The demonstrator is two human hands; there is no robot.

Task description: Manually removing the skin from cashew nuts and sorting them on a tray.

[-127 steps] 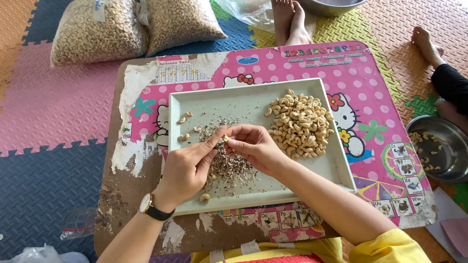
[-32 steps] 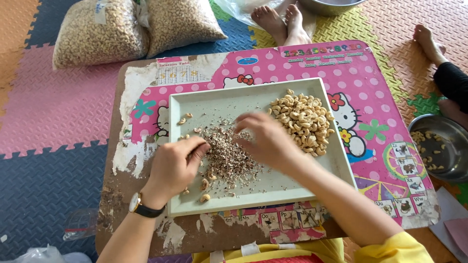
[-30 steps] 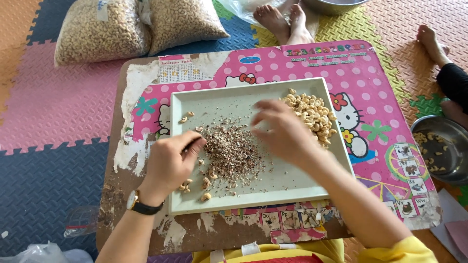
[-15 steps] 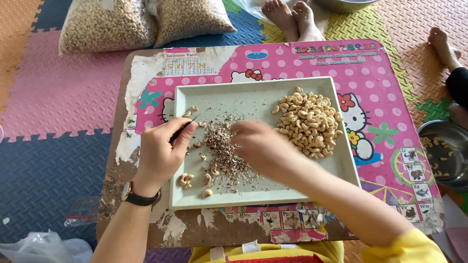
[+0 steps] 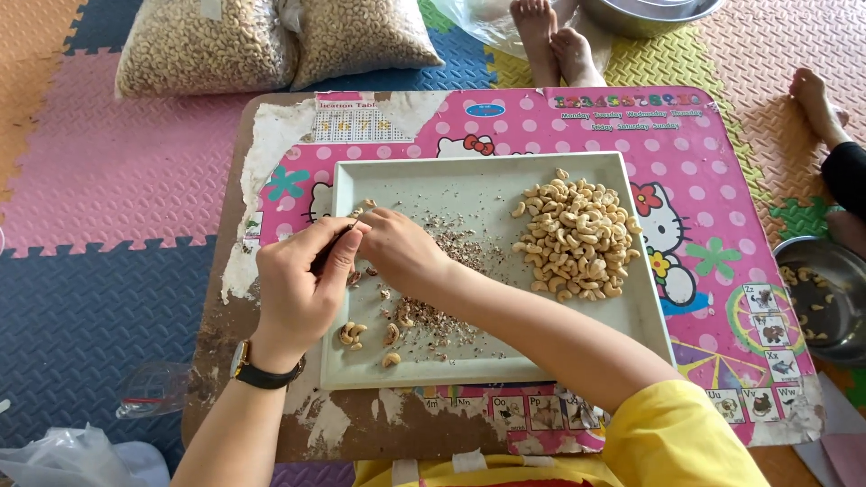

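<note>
A pale square tray (image 5: 492,176) lies on a low pink cartoon-print table (image 5: 722,180). A heap of peeled cashew nuts (image 5: 577,239) fills the tray's right side. Brown skin flakes (image 5: 442,316) spread over its middle, with a few loose nuts (image 5: 352,334) at the lower left. My left hand (image 5: 298,289), with a wristwatch, and my right hand (image 5: 397,252) meet at the tray's left side. Their fingertips pinch together on a small nut, which the fingers mostly hide. A thin dark tool seems to lie in my left hand.
Two clear bags of cashews (image 5: 207,45) (image 5: 361,36) lie beyond the table on coloured foam mats. Another person's bare feet (image 5: 555,41) rest at the far edge, a third foot (image 5: 816,99) at right. A metal bowl (image 5: 825,298) with few nuts sits right.
My right hand came back from the nut heap on the right to the tray's left side, where it now meets my left hand. The view shifted slightly.
</note>
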